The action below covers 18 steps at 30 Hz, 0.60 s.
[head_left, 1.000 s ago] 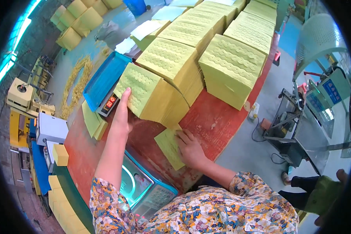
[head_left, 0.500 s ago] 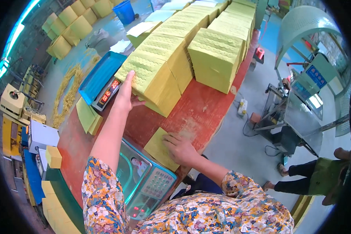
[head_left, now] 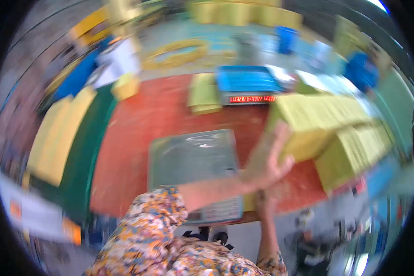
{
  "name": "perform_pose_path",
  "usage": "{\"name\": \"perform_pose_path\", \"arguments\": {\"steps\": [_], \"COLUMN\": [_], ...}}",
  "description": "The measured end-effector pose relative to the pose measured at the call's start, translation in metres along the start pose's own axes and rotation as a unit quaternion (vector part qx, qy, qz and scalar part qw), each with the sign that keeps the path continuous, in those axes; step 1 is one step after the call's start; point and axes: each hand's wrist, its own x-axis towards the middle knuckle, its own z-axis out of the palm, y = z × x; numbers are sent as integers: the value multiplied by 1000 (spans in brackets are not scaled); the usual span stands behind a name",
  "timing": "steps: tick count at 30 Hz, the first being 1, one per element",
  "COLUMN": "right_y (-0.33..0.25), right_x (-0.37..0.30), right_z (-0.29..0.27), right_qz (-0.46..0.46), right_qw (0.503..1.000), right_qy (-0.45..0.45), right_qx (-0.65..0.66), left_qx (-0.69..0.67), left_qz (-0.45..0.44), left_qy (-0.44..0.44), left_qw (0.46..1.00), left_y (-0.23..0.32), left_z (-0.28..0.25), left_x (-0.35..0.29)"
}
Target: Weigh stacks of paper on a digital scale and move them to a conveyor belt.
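Observation:
My left hand (head_left: 277, 158) reaches across to the near end of a row of yellow paper stacks (head_left: 303, 145). Its fingers are spread against the end face, and nothing is gripped between them. Below it, my right hand (head_left: 264, 202) is by a small yellow paper pad (head_left: 249, 201) at the red table's near edge. Motion blur smears its fingers, and my left arm partly covers the pad. A flat weighing scale (head_left: 193, 154) with a keypad lies under my left forearm.
A blue-tray scale (head_left: 248, 80) with a red lit display stands at the back of the red table (head_left: 138, 138). Beside it lie yellow sheets (head_left: 204, 92). Another yellow stack (head_left: 354, 156) is at the right edge. Yellow blocks (head_left: 62, 133) line the left side.
My view has swung left, so the scales and paper stacks show turned. Both hands stay near the same things; my left forearm now crosses over the flat scale.

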Motion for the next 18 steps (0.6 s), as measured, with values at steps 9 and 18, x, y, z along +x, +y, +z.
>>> {"name": "perform_pose_path", "arguments": {"steps": [9, 18], "right_y": [-13, -263], "right_x": [4, -69], "right_z": [14, 19], "right_qz": [-128, -316], "right_qw": [964, 885], "right_qy": [140, 71], "right_qx": [186, 334], "left_qx": [37, 101], "left_qz": [-369, -454], "left_qy": [177, 440], "left_qw": [912, 769], "left_y": [53, 122], "left_z": [-207, -347], "left_x": [-220, -371]}}
